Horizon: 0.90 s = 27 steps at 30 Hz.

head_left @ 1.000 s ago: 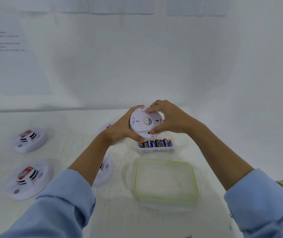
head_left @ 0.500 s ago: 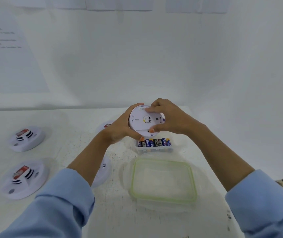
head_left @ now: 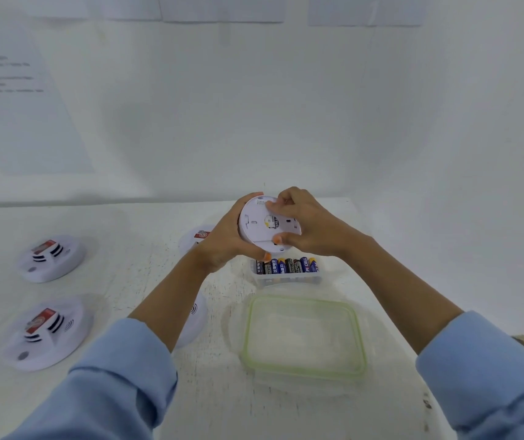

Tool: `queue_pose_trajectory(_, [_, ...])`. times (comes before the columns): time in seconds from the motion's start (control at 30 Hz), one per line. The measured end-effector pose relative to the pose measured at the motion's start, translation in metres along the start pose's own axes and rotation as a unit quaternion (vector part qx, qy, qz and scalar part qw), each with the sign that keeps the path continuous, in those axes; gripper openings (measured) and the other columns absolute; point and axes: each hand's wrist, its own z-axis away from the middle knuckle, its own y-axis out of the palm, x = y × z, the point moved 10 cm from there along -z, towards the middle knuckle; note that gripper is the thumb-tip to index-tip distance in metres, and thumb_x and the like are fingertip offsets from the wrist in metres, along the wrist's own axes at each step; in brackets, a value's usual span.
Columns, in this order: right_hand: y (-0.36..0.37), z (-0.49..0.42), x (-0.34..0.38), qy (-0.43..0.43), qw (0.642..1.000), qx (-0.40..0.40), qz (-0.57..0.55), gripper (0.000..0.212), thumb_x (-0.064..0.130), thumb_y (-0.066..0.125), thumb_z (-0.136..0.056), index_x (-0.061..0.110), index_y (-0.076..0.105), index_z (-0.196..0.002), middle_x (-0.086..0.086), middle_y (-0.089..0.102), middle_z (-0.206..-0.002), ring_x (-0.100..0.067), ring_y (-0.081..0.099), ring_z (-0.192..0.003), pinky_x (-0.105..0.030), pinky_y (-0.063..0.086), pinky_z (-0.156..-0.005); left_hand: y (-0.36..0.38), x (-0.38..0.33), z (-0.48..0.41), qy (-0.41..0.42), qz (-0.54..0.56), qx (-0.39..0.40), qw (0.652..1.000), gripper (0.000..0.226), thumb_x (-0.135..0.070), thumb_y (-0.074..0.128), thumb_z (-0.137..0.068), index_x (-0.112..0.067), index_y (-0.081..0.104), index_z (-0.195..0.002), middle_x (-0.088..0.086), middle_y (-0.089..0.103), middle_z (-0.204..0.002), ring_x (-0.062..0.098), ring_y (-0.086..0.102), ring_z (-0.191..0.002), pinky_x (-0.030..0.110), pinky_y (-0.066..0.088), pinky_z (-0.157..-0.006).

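Note:
Both hands hold a round white smoke detector (head_left: pixel 259 225) above the table, its back side with a small yellow sticker turned toward me. My left hand (head_left: pixel 225 239) cups its left rim, thumb below. My right hand (head_left: pixel 306 227) grips its right side, fingers curled over the top edge and thumb pressing the lower edge. Just beneath stands a small clear tray of several batteries (head_left: pixel 287 266).
A clear container lid with a green rim (head_left: pixel 303 336) lies in front of the batteries. Two white detectors (head_left: pixel 51 258) (head_left: pixel 46 333) lie at the left. Two more (head_left: pixel 195 238) (head_left: pixel 195 319) are partly hidden by my left arm. A white wall stands behind the table.
The detector has tilted slightly and my right fingers have curled further over its top edge. The hands stay in nearly the same spot above the batteries.

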Motion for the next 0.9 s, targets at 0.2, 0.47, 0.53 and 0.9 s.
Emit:
queue_pose_trajectory(0.2, [-0.001,-0.005,-0.001,0.006,1.0,-0.016,0.026,0.055,0.026,0.062,-0.086,0.008,0.044,-0.135,-0.011,0.036,-0.127,-0.019,0.028,-0.118,-0.016,0.023,-0.092,-0.002,0.0,-0.002,-0.001,0.031,-0.016,0.999,0.106,0.002,0.081,-0.044,-0.018,0.035,-0.137,0.015,0.045,-0.134,0.033,0.048,-0.122,0.052,0.049,-0.091])
queue_pose_trajectory(0.47, [-0.002,-0.009,-0.003,0.019,1.0,-0.015,0.014,0.053,0.025,0.063,-0.086,0.009,0.046,-0.134,-0.011,0.038,-0.126,-0.022,0.033,-0.118,-0.02,0.027,-0.093,-0.002,-0.009,-0.002,0.008,0.025,-0.031,0.999,0.1,-0.001,0.081,-0.043,-0.025,0.04,-0.13,0.013,0.047,-0.132,0.03,0.049,-0.121,0.05,0.049,-0.092])
queue_pose_trajectory(0.53, [-0.004,-0.01,-0.004,0.032,0.999,-0.011,-0.003,0.054,0.026,0.064,-0.085,0.011,0.045,-0.134,-0.01,0.04,-0.126,-0.022,0.037,-0.118,-0.024,0.031,-0.096,-0.002,-0.014,-0.001,0.013,0.01,-0.034,0.999,0.097,0.0,0.081,-0.041,-0.029,0.042,-0.126,0.009,0.049,-0.129,0.022,0.052,-0.117,0.044,0.053,-0.087])
queue_pose_trajectory(0.9, [0.013,-0.022,0.022,0.087,0.926,-0.078,-0.36,0.074,0.018,0.073,-0.077,0.024,0.033,-0.139,0.001,0.049,-0.128,-0.013,0.052,-0.112,-0.026,0.05,-0.091,-0.022,-0.065,0.021,0.091,-0.249,-0.144,0.953,0.098,-0.001,0.085,-0.05,-0.02,0.037,-0.134,-0.01,0.047,-0.118,-0.01,0.054,-0.096,0.007,0.045,-0.07])
